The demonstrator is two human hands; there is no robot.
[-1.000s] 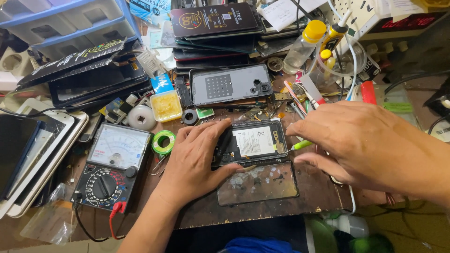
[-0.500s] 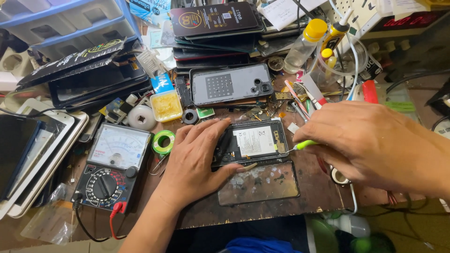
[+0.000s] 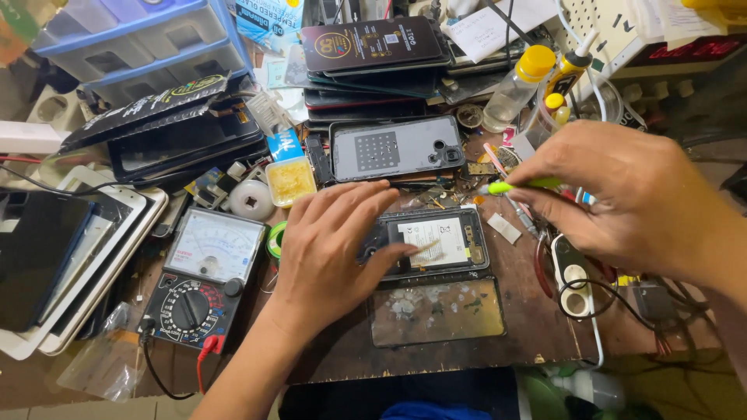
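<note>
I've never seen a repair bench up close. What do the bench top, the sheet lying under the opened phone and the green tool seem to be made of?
Bench top: worn brown wood, scuffed and matte.
Sheet: probably glass or clear plastic, see-through with smears and glints.
Green tool in the right hand: apparently glossy plastic.
Opened phone, under the left hand: dark frame, material unclear.

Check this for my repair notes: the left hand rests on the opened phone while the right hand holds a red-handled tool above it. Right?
Not quite. The head view shows the tool in the right hand has a bright green handle, not red. The rest stands: the left hand rests on the opened phone.
</note>
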